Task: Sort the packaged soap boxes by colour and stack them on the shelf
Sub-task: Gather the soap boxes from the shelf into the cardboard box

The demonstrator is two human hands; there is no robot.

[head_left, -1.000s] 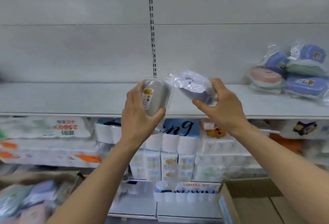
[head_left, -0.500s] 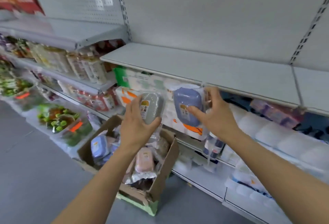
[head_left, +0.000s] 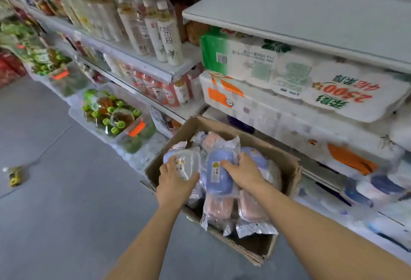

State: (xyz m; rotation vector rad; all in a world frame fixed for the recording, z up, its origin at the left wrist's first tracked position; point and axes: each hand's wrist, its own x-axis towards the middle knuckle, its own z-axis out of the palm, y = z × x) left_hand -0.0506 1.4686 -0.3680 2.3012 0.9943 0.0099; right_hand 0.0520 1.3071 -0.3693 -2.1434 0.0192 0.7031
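A cardboard box [head_left: 287, 164] on the floor holds several plastic-wrapped soap boxes, pink [head_left: 219, 209] and blue ones among them. My left hand [head_left: 174, 183] grips a grey soap box [head_left: 189, 163] over the left part of the carton. My right hand [head_left: 243, 174] holds a blue soap box [head_left: 216, 173] over the carton's middle. Both hands are low, just above the pile. The white shelf [head_left: 300, 17] runs empty at the upper right.
Toilet paper packs [head_left: 289, 84] fill the level under the empty shelf. Bottled drinks [head_left: 164, 33] line the shelves to the left. Clear bins of green-capped bottles [head_left: 111, 115] stand on the grey floor, and a small yellow object [head_left: 14, 176] lies far left.
My view swung from the shelf down to the carton on the floor. Both hands dropped from shelf height to the box, each still holding its soap box.
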